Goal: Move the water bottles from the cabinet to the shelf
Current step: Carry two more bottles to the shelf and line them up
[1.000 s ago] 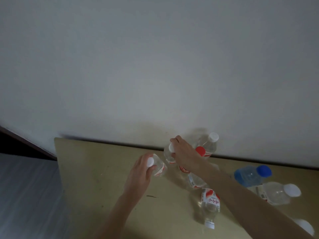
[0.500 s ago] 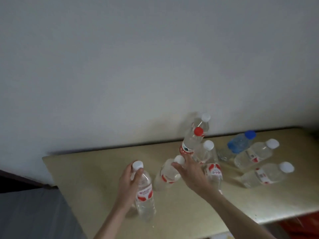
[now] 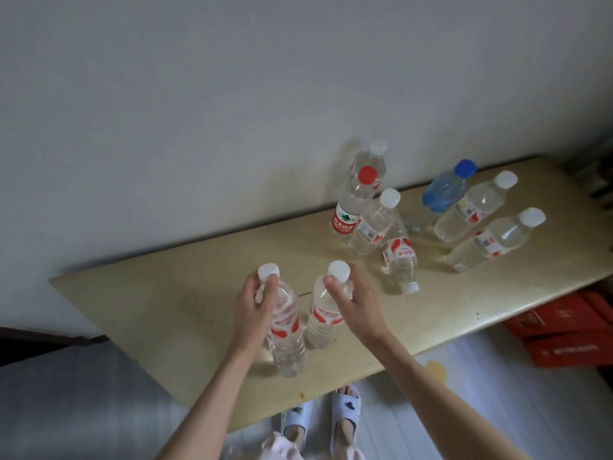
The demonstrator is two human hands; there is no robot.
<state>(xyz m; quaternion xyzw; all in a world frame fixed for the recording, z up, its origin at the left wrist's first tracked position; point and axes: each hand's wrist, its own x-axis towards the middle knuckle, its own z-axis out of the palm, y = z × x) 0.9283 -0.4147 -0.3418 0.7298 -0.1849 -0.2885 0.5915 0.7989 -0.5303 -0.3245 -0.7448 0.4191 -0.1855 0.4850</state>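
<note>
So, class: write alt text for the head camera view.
Two bare hands, left hand and right hand, each grip a white-capped water bottle by the neck on a beige tabletop. Seven more bottles cluster behind; one lies flat.

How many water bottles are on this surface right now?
9. Left hand grips one, right hand another. Three stand by the wall, one lies flat, three on the right.

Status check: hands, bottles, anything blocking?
Left hand and right hand each gripping an upright bottle neck, bottles standing on the tabletop. One bottle lying on its side. Nothing blocking.
</note>
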